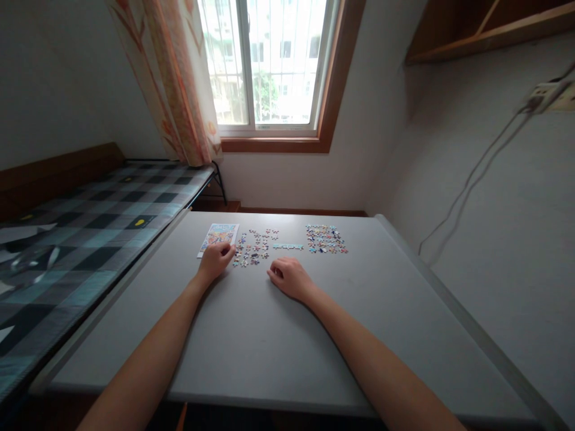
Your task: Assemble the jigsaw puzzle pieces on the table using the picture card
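My left hand lies over the lower right part of a colourful picture sheet. Its fingers are curled in beside loose jigsaw pieces, and whatever they may pinch is hidden. Resting on the table just right of those pieces, my right hand is loosely closed, with nothing visible in it. Beyond it is a short joined strip of light blue puzzle pieces. Farther right, many more loose pieces are laid out in a rough block.
The grey-white table has raised side edges. A bed with a checked cover stands along its left side. Behind are a window and a curtain. A cable hangs on the right wall below a wooden shelf.
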A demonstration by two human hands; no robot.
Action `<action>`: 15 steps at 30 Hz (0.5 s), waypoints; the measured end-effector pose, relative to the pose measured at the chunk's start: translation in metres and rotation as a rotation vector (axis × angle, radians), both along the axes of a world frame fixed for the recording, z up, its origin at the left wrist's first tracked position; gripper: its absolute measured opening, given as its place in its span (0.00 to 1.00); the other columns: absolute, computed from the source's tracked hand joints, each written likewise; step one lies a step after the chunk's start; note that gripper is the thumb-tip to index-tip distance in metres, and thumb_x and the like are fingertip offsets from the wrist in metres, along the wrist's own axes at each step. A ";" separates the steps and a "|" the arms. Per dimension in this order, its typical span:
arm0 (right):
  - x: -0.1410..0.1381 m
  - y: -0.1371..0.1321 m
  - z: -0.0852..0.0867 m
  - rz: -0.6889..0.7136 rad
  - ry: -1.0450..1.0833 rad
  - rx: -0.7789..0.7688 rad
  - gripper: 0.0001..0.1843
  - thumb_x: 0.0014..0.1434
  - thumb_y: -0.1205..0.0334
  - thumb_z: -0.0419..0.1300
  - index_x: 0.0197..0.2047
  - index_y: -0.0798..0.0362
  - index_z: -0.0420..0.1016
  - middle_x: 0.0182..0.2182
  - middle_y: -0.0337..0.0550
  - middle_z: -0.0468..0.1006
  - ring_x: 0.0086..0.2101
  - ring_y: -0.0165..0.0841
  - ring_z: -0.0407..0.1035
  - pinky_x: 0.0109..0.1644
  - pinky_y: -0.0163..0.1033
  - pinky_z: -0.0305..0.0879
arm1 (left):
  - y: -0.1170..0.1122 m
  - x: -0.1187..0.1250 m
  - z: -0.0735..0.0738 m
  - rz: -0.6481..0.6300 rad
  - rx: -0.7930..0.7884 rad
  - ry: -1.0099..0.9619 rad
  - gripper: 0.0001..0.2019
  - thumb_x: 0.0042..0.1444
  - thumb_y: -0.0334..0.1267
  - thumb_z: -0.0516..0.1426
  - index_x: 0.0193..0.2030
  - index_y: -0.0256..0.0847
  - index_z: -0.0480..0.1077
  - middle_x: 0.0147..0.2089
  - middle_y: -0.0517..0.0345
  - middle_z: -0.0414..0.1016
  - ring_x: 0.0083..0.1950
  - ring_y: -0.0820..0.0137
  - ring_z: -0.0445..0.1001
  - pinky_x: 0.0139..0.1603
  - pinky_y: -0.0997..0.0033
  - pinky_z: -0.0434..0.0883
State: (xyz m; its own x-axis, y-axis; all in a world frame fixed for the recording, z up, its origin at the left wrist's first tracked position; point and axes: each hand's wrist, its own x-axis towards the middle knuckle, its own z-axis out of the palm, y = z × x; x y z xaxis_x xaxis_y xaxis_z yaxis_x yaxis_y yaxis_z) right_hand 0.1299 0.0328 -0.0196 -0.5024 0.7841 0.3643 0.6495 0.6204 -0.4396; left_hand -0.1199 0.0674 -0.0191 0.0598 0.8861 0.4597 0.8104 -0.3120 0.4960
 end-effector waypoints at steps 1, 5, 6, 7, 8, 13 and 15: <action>0.000 0.000 0.000 0.000 -0.002 -0.001 0.10 0.59 0.62 0.56 0.26 0.53 0.67 0.24 0.38 0.70 0.28 0.28 0.60 0.38 0.34 0.52 | 0.000 0.002 0.000 -0.008 0.002 0.001 0.20 0.54 0.44 0.50 0.15 0.39 0.55 0.16 0.66 0.50 0.21 0.78 0.51 0.26 0.75 0.51; 0.000 -0.002 0.000 -0.010 -0.026 -0.004 0.10 0.59 0.62 0.56 0.27 0.54 0.69 0.24 0.38 0.70 0.29 0.28 0.61 0.38 0.35 0.52 | -0.002 0.005 -0.002 -0.008 -0.016 0.005 0.20 0.54 0.44 0.50 0.15 0.39 0.54 0.16 0.66 0.50 0.21 0.78 0.51 0.26 0.75 0.50; 0.000 -0.003 0.000 -0.011 -0.034 -0.003 0.09 0.59 0.62 0.56 0.27 0.54 0.69 0.24 0.38 0.70 0.29 0.28 0.61 0.39 0.35 0.52 | -0.002 0.006 -0.002 -0.004 -0.028 0.007 0.20 0.54 0.45 0.50 0.15 0.39 0.54 0.16 0.66 0.51 0.21 0.78 0.51 0.25 0.75 0.50; 0.000 -0.003 0.000 -0.015 -0.041 0.001 0.09 0.59 0.62 0.55 0.28 0.54 0.69 0.24 0.38 0.70 0.29 0.28 0.61 0.39 0.35 0.52 | -0.002 0.006 -0.002 -0.002 -0.040 0.008 0.20 0.54 0.45 0.49 0.15 0.39 0.55 0.16 0.66 0.51 0.21 0.78 0.51 0.25 0.75 0.50; -0.001 -0.003 0.000 -0.020 -0.050 0.006 0.10 0.59 0.62 0.55 0.28 0.54 0.69 0.24 0.38 0.71 0.29 0.28 0.61 0.39 0.35 0.52 | -0.002 0.006 -0.003 0.001 -0.050 0.008 0.20 0.54 0.45 0.49 0.15 0.39 0.55 0.16 0.66 0.51 0.21 0.78 0.51 0.25 0.75 0.50; -0.010 0.012 0.010 -0.061 -0.087 -0.028 0.09 0.59 0.62 0.54 0.28 0.53 0.70 0.26 0.39 0.71 0.28 0.28 0.61 0.34 0.33 0.51 | -0.002 0.008 -0.002 0.019 -0.051 0.006 0.20 0.55 0.46 0.49 0.16 0.39 0.55 0.16 0.65 0.53 0.21 0.77 0.52 0.26 0.75 0.52; -0.016 0.026 0.020 -0.085 -0.095 -0.035 0.10 0.60 0.61 0.54 0.28 0.53 0.71 0.27 0.40 0.72 0.27 0.28 0.61 0.32 0.33 0.50 | -0.002 0.009 -0.001 0.063 -0.035 0.006 0.20 0.55 0.46 0.49 0.16 0.39 0.56 0.16 0.65 0.54 0.21 0.77 0.53 0.26 0.75 0.52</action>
State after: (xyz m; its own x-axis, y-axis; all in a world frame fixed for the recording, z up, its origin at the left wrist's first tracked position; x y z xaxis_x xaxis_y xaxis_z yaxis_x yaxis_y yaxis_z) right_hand 0.1141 0.0592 -0.0001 -0.4642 0.8370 0.2897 0.7393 0.5463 -0.3937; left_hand -0.1109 0.0658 -0.0198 0.0058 0.9038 0.4278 0.8309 -0.2424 0.5008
